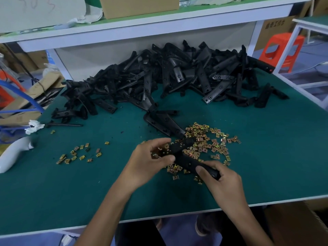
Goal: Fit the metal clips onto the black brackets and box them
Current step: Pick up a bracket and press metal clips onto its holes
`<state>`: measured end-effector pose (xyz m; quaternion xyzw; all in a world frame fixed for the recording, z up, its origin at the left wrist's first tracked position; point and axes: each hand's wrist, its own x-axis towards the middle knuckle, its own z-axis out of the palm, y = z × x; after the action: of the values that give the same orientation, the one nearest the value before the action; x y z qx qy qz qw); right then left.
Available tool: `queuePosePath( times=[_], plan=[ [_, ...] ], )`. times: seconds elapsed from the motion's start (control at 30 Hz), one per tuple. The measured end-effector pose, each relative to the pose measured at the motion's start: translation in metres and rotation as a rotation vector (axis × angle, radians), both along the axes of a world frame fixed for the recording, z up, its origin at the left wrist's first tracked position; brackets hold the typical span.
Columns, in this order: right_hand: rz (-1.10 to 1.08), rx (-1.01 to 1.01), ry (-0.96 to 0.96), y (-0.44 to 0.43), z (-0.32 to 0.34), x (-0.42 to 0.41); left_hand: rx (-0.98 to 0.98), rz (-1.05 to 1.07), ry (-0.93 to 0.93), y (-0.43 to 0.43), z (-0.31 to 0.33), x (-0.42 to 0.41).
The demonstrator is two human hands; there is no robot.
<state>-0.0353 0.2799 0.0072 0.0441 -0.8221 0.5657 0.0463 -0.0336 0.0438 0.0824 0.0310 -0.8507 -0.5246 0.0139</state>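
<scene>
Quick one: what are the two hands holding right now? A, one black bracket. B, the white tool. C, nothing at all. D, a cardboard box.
A: the left hand and the right hand both grip the same bracket, held just above the clips on the table.

both arms are bare as far up as i can see, the left forearm (113, 197) and the right forearm (237, 208) alike. the left hand (150, 160) and right hand (220, 176) are bare too, with the nails plain and short. at six o'clock, below the desk (53, 201) edge, dark clothing (138, 233) shows, too dim to make out further.
</scene>
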Motion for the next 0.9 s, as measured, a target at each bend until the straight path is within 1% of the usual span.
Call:
queuePosePath(
  times=[0.07, 0.1, 0.17, 0.3, 0.37, 0.43, 0.47, 0.5, 0.53, 0.57, 0.6, 0.67, 0.77, 0.9],
  plan=[
    [-0.007, 0.008, 0.008, 0.0, 0.001, 0.0, -0.142, 0.029, 0.055, 0.005, -0.002, 0.003],
    [-0.011, 0.014, 0.014, 0.0, 0.001, 0.0, -0.153, 0.046, 0.083, 0.008, -0.003, 0.003],
    [-0.016, 0.025, 0.014, 0.0, 0.001, 0.0, -0.112, 0.064, 0.104, 0.012, -0.005, 0.003],
    [-0.024, 0.023, 0.023, -0.001, 0.001, 0.0, -0.136, 0.067, 0.129, 0.016, -0.01, 0.004],
    [-0.025, 0.017, 0.028, -0.001, 0.002, 0.001, -0.108, 0.056, 0.114, 0.01, -0.013, 0.003],
    [-0.047, 0.0, 0.029, -0.001, 0.002, 0.001, -0.045, 0.11, 0.104, -0.002, -0.014, 0.002],
    [-0.061, -0.011, 0.03, 0.0, 0.002, 0.0, -0.057, 0.172, 0.11, -0.011, -0.016, 0.001],
    [-0.073, -0.022, 0.032, 0.0, 0.002, 0.0, -0.12, 0.243, 0.113, -0.02, -0.02, 0.001],
    [-0.079, -0.03, 0.031, 0.0, 0.002, -0.001, -0.223, 0.292, 0.096, -0.028, -0.024, 0.003],
    [-0.078, -0.029, 0.031, 0.0, 0.001, -0.001, -0.319, 0.295, 0.059, -0.033, -0.03, 0.005],
    [-0.072, -0.027, 0.032, -0.001, 0.002, -0.001, -0.389, 0.263, 0.019, -0.034, -0.036, 0.007],
    [-0.062, -0.015, 0.038, -0.001, 0.002, 0.0, -0.462, 0.182, -0.019, -0.031, -0.046, 0.011],
    [-0.066, -0.012, 0.024, 0.0, 0.001, 0.0, -0.477, 0.174, 0.025, -0.025, -0.05, 0.011],
    [-0.061, -0.019, 0.02, 0.0, 0.002, 0.001, -0.433, 0.197, 0.078, -0.02, -0.048, 0.011]
  ],
)
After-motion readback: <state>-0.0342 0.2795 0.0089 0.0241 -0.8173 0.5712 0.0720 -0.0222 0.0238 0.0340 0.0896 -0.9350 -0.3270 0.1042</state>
